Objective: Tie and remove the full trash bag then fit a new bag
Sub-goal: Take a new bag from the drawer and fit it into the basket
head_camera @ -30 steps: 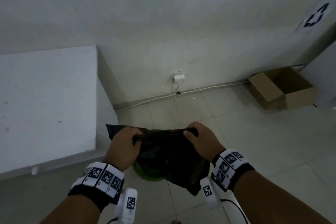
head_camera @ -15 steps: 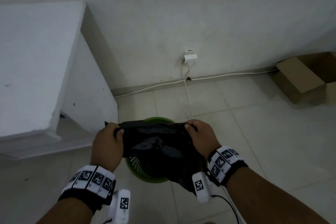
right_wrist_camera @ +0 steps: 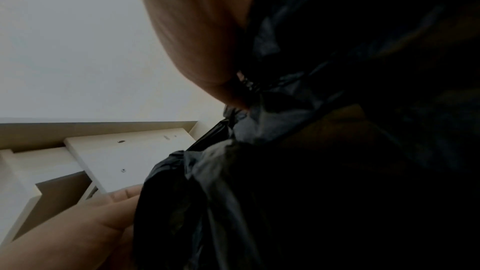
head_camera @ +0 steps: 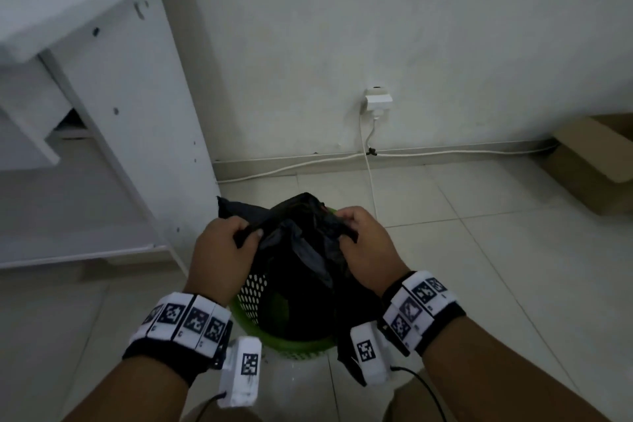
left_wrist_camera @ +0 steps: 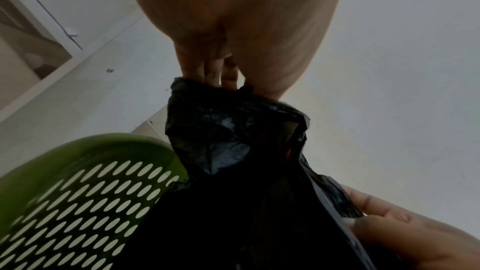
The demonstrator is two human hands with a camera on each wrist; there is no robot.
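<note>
A black trash bag (head_camera: 301, 260) hangs over a green perforated bin (head_camera: 253, 291) on the tiled floor. My left hand (head_camera: 222, 247) grips the bag's rim on the left, thumb and fingers curled over the plastic. My right hand (head_camera: 359, 240) grips the rim on the right. Between them the bag mouth sags open and crumpled above the bin. In the left wrist view the bag (left_wrist_camera: 233, 151) hangs from my left hand (left_wrist_camera: 228, 73) beside the bin (left_wrist_camera: 85, 188). The right wrist view shows mostly dark bag plastic (right_wrist_camera: 311, 151).
A white desk (head_camera: 113, 106) stands close on the left, its side panel next to the bin. A wall socket (head_camera: 376, 101) with a white cable (head_camera: 370, 175) is on the wall behind. A cardboard box (head_camera: 596, 161) sits at the right edge.
The view has tilted down and drawn nearer to the bin. Both hands have lowered the bag onto the bin and come closer together; the once taut rim now sags.
</note>
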